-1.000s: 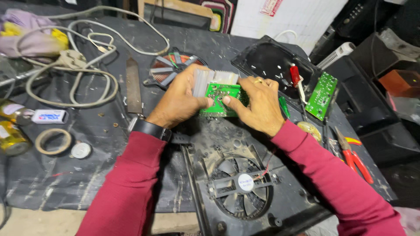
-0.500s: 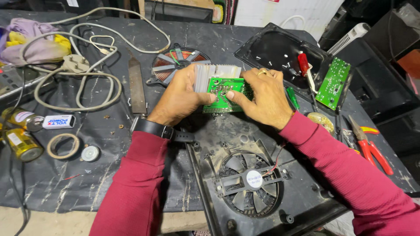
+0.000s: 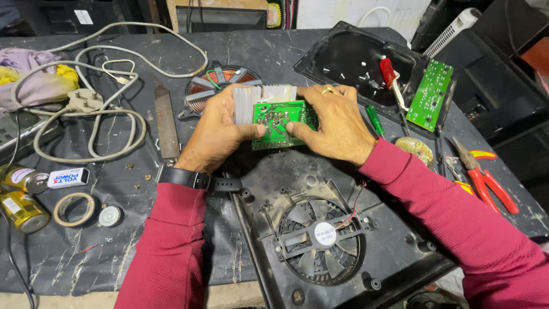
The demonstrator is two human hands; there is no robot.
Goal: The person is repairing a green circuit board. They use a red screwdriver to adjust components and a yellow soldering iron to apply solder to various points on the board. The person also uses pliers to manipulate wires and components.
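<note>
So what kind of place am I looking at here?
Probably an electronics repair bench. Both hands, left hand and right hand, hold a green circuit board above an opened appliance base with a fan; red-handled pliers lie nearby.

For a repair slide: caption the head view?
Left hand and right hand hold a green circuit board above an opened fan housing.

A small white rectangular box (image 3: 67,178) lies beside two gold labelled batteries (image 3: 23,210) at the table's left edge.

circuit board (image 3: 278,123): glossy green | heat sink (image 3: 251,102): ribbed matt metal | fan housing (image 3: 320,229): dusty black plastic
</note>
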